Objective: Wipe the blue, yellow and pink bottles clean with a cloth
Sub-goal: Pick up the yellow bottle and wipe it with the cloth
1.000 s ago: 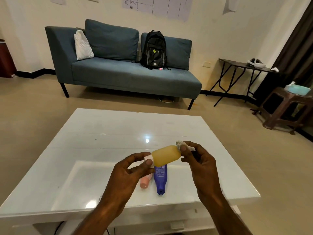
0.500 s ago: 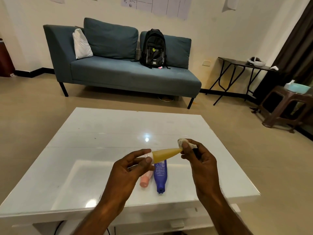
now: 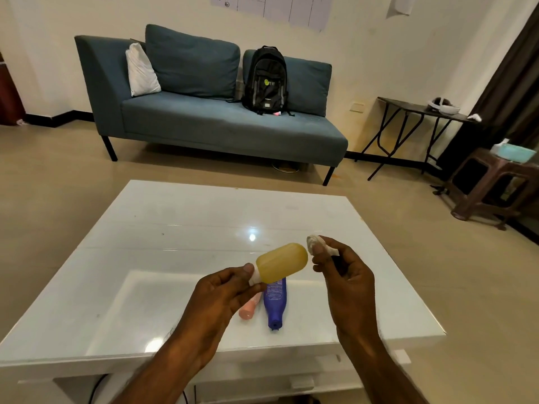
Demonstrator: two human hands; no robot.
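Left hand (image 3: 221, 295) pinches the yellow bottle (image 3: 281, 262) by its white cap, up over the table (image 3: 175, 228). Right hand (image 3: 347, 275) pinches a small white cloth (image 3: 316, 243) just beside the bottle's end. Pink bottle (image 3: 249, 310) & blue bottle (image 3: 275, 301) lie side by side on the table.

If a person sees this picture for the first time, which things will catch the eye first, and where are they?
First the yellow bottle, held above the white table by its white cap end in the left hand, with the right hand beside it pinching a small white cloth. Under them the blue bottle and pink bottle lie side by side on the table. Behind, a black backpack sits on the blue-grey sofa.
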